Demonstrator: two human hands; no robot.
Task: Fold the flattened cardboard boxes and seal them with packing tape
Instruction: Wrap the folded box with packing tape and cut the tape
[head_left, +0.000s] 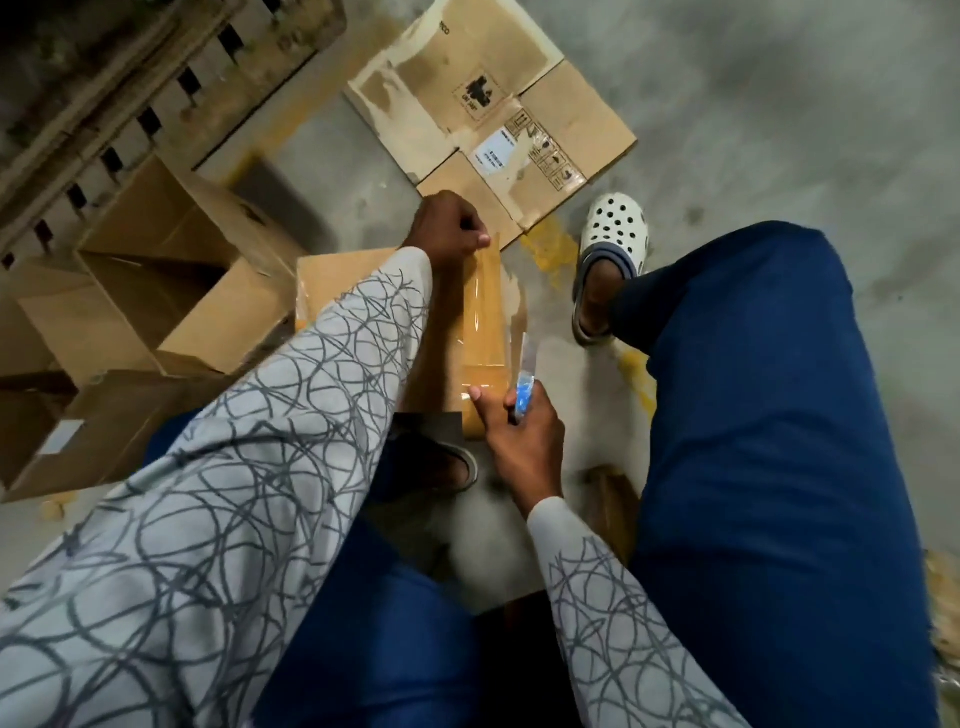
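A small cardboard box (332, 280) stands on the floor between my knees, mostly hidden by my left arm. A strip of brown packing tape (483, 317) runs along its top. My left hand (449, 228) is closed and pinches the far end of the strip. My right hand (519, 421) holds a blue-handled cutter (523, 382) with its blade pointing up, and its thumb presses the near end of the tape onto the box.
A flattened cardboard box (488, 119) lies on the concrete floor ahead. An open folded box (171, 291) and another box (88, 431) stand at the left by a wooden pallet (104, 104). My feet in white clogs (613, 244) rest beside the work.
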